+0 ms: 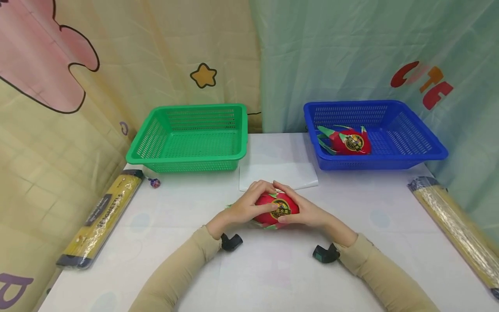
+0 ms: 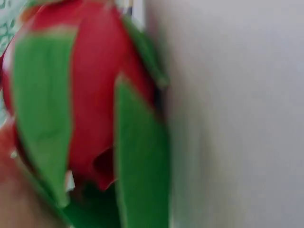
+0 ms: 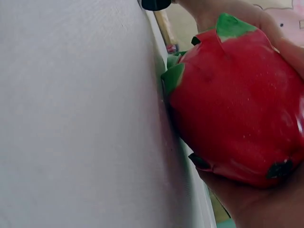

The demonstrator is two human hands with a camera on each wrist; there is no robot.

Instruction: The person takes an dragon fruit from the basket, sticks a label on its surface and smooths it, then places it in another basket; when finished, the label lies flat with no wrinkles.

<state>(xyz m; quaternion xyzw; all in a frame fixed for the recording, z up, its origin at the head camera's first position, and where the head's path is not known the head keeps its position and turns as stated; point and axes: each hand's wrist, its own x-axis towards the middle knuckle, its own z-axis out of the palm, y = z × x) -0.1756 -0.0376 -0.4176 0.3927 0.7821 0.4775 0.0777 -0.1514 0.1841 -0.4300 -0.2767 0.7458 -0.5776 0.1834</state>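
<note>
Both hands are around one red dragon fruit [image 1: 290, 202] close over the white tabletop, its round black-and-gold sticker facing up between them. The left hand [image 1: 249, 205] grips it from the left, fingers over the far side and thumb across the top. From the right, the right hand [image 1: 306, 212] holds the other end, its fingertips meeting the left hand's. Long green scales of the dragon fruit [image 2: 95, 90] fill much of the left wrist view. The right wrist view shows the smooth red end of the dragon fruit [image 3: 237, 109] cradled between both hands.
At the back left stands a green basket [image 1: 187, 158]. A blue basket [image 1: 383, 164] at the back right contains another dragon fruit [image 1: 352, 142]. Packets of spaghetti [image 1: 103, 219] lie along both sides. A small wrapped lollipop [image 1: 154, 183] and a white sheet [image 1: 278, 175] lie behind the hands.
</note>
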